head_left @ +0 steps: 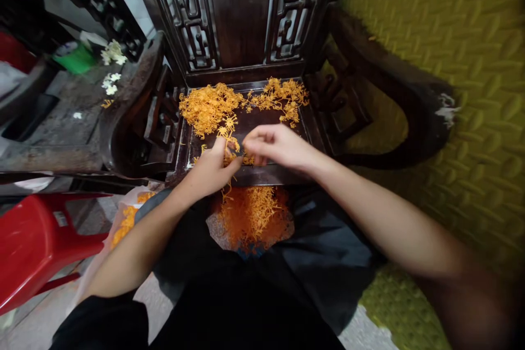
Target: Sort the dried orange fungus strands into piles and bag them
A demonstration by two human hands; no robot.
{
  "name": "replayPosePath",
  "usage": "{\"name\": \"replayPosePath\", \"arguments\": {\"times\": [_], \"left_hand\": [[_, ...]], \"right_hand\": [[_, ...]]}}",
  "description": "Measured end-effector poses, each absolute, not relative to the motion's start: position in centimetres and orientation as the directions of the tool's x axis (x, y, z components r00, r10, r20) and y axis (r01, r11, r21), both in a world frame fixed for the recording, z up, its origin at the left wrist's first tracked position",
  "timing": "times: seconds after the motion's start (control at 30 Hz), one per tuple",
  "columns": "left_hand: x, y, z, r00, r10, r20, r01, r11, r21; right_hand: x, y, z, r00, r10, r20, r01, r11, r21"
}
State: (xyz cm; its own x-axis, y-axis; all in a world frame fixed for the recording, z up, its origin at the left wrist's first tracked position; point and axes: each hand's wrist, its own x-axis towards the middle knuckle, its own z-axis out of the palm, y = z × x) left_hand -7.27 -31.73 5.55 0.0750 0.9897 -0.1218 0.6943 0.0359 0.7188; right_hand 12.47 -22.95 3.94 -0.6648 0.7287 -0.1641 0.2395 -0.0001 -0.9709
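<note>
At the far left stands a red plastic stool (30, 240) on a pale floor, with a small white label too blurred to read. Behind it, a worn dark bench (65, 120) carries a green container (76, 57) and scattered white flowers (111, 52). In the middle is a carved dark wooden chair (241, 16); its seat (270, 117) bears heaps of orange strands (209, 106) along the back edge. The left hand (211, 167), at the seat's front edge, pinches a clump of strands between thumb and fingers. The right hand (279, 145) is just beside it, fingers curled and pinching the same clump. Below them, more orange strands lie in a clear bag (250, 219) on the person's lap. A green quilted wall (459, 65) fills the right.
</note>
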Motion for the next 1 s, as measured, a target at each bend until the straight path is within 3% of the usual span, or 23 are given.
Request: {"name": "replayPosePath", "arguments": {"times": [0.1, 0.17, 0.27, 0.33, 0.4, 0.5, 0.67, 0.8, 1.0], "left_hand": [[-7.3, -31.4, 5.1, 0.13, 0.989, -0.071, 0.671, -0.035, 0.741], [-7.8, -31.2, 5.1, 0.182, 0.982, -0.046, 0.562, -0.066, 0.824], [-8.6, -30.7, 5.7, 0.21, 0.973, -0.099, 0.307, 0.031, 0.951], [-9.0, -30.4, 6.1, 0.163, 0.976, -0.147, 0.216, 0.11, 0.97], [-9.2, -30.1, 6.2, 0.094, 0.985, -0.142, 0.221, 0.119, 0.968], [-9.3, -29.8, 5.9, 0.025, 1.0, -0.001, 0.323, -0.007, 0.946], [-9.1, -29.6, 5.3, 0.011, 0.944, 0.33, 0.616, -0.266, 0.741], [-8.6, -29.7, 5.4, 0.067, 0.934, 0.35, 0.585, -0.321, 0.745], [-8.1, -29.5, 5.7, -0.122, 0.958, 0.26, 0.402, -0.192, 0.895]], "right_hand": [[10.8, -25.3, 4.4, -0.636, 0.761, -0.131, 0.17, -0.028, -0.985], [10.3, -25.5, 4.1, -0.578, 0.809, -0.104, 0.17, -0.005, -0.985], [10.7, -24.8, 4.0, -0.544, 0.834, -0.091, 0.171, 0.004, -0.985], [11.1, -24.4, 4.1, -0.554, 0.824, -0.117, 0.109, -0.067, -0.992], [11.4, -24.3, 4.3, -0.586, 0.798, -0.14, 0.015, -0.163, -0.987], [11.4, -24.1, 4.3, -0.628, 0.77, -0.117, -0.082, -0.215, -0.973], [11.3, -23.8, 4.0, -0.583, 0.812, 0.03, -0.003, 0.034, -0.999], [10.9, -24.2, 4.1, -0.586, 0.79, 0.177, 0.035, 0.243, -0.969], [10.5, -25.0, 4.6, -0.523, 0.846, 0.101, 0.123, 0.193, -0.974]]}}
